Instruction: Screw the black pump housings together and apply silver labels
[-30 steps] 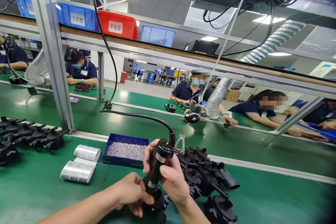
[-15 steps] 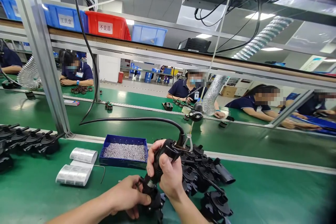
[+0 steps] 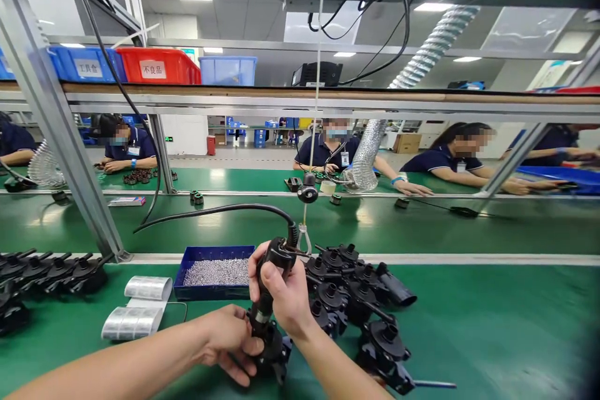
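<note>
While my right hand [image 3: 280, 294] is wrapped tight around the black electric screwdriver [image 3: 268, 281], my left hand [image 3: 228, 340] pinches the black plastic part [image 3: 272, 350] under its tip. That part sits on the green table [image 3: 492, 331], low in the middle of the frame. The screwdriver stands almost straight up, tipped a little, and its tip points down into the part. One black cable [image 3: 220, 209] curves away from the top of the screwdriver to the left. One thin cord [image 3: 319, 75] hangs down from the top of the frame to a clip by the tool.

Just right of my hands lies a pile of black parts [image 3: 356, 290]. I count about eight there, but some hide each other, so I cannot be sure. At the left edge there is a row of more black parts [image 3: 51, 265], about five that I can see.

One blue tray [image 3: 187, 272] full of tiny silver screws [image 3: 216, 272] sits just left of the screwdriver. Two shiny label rolls [image 3: 138, 306] lie further left.

Across the middle of the frame, four people [image 3: 328, 150] in dark blue shirts sit at the far table. At the upper left, three blue bins [image 3: 84, 65] and one red bin [image 3: 157, 65] stand on a shelf.
</note>
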